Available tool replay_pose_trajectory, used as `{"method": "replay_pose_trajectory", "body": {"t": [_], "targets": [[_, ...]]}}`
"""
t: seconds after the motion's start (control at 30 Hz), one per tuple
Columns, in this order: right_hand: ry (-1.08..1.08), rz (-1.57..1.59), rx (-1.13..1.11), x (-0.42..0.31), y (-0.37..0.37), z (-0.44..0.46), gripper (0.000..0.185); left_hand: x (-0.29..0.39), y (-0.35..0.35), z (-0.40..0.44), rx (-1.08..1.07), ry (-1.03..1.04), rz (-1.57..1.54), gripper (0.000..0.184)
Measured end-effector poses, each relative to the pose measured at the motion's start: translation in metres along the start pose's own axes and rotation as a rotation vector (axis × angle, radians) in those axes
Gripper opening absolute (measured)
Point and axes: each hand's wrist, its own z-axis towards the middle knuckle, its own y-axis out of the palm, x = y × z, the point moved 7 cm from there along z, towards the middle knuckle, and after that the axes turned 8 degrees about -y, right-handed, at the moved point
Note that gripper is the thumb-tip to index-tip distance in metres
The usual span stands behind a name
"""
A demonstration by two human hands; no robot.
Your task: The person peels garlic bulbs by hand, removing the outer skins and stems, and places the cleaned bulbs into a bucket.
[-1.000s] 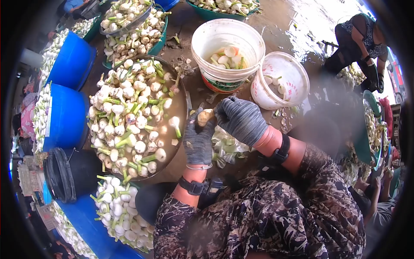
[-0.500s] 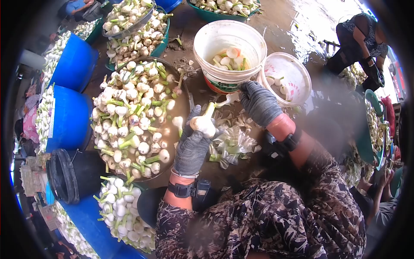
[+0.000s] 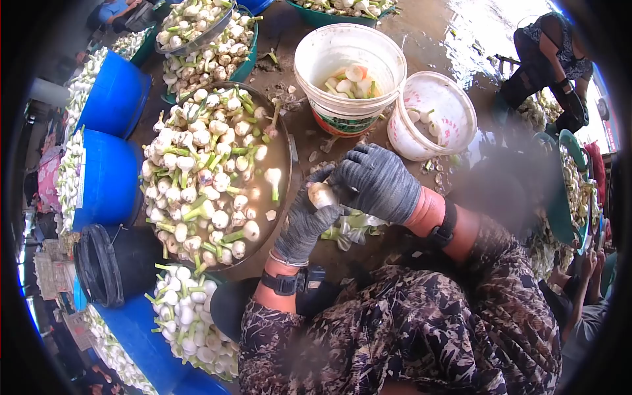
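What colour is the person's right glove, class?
The right glove is streaky grey, best seen in the head view.

Bulb (image 3: 321,195) partly hidden — top basin (image 3: 334,18) cut off.

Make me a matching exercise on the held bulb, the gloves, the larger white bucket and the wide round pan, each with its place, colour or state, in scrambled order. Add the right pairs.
Column one
1. Held bulb
2. Gloves
3. Larger white bucket
4. Wide round pan

Column two
A. Grey
B. Carrying a broad heap of bulbs
C. In the left hand
D. Marked with red and green low on its outside

Right pairs: 1-C, 2-A, 3-D, 4-B.
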Motion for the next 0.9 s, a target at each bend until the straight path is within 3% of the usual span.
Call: {"method": "replay_pose_trajectory", "body": {"t": [0.07, 0.13, 0.2, 0.3, 0.37, 0.47, 0.53, 0.57, 0.67, 0.7, 0.73, 0.8, 0.87, 0.9], "targets": [[0.053, 0.059, -0.009, 0.006, 0.008, -0.003, 0.019, 0.000, 0.000, -0.002, -0.053, -0.024, 0.060, 0.074], [0.396, 0.261, -0.096, 0.027, 0.027, -0.013, 0.020, 0.003, 0.004, -0.004, -0.044, 0.150, 0.576, 0.073], [0.422, 0.337, -0.143, 0.034, 0.039, -0.019, 0.019, -0.001, 0.004, -0.002, -0.051, 0.121, 0.448, 0.077], [0.295, 0.898, 0.100, 0.026, 0.036, -0.021, 0.013, 0.006, 0.010, -0.002, -0.132, 0.162, 0.301, 0.083], [0.271, 0.794, 0.040, 0.027, 0.035, -0.024, 0.016, -0.001, 0.004, -0.004, -0.086, 0.047, 0.285, 0.089], [0.197, 0.566, 0.043, 0.024, 0.037, -0.022, 0.018, 0.006, 0.009, -0.005, -0.004, 0.168, 0.538, 0.086], [0.450, 0.623, 0.099, 0.036, 0.052, -0.030, 0.019, 0.013, 0.016, -0.007, -0.004, 0.207, 0.713, 0.086], [0.514, 0.830, 0.181, 0.042, 0.066, -0.032, 0.023, 0.019, 0.022, -0.009, -0.024, 0.277, 0.681, 0.086], [0.531, 0.813, 0.164, 0.047, 0.060, -0.028, 0.026, 0.014, 0.015, -0.008, 0.010, 0.365, 0.739, 0.087], [0.673, 0.969, 0.082, 0.044, 0.058, -0.031, 0.025, 0.016, 0.011, -0.009, 0.074, 0.378, 0.784, 0.085], [0.669, 0.966, 0.083, 0.044, 0.057, -0.032, 0.025, 0.016, 0.006, -0.010, 0.139, 0.391, 0.829, 0.083], [0.433, 0.692, 0.052, 0.036, 0.047, -0.029, 0.022, 0.010, -0.005, -0.009, 0.133, 0.398, 0.827, 0.086], [0.189, 0.351, 0.168, 0.015, 0.022, -0.022, 0.014, -0.006, -0.011, -0.003, -0.020, 0.199, 0.368, 0.082], [0.124, 0.324, 0.192, 0.007, 0.018, -0.020, 0.013, -0.019, -0.011, 0.003, 0.032, 0.045, 0.219, 0.076]]}}
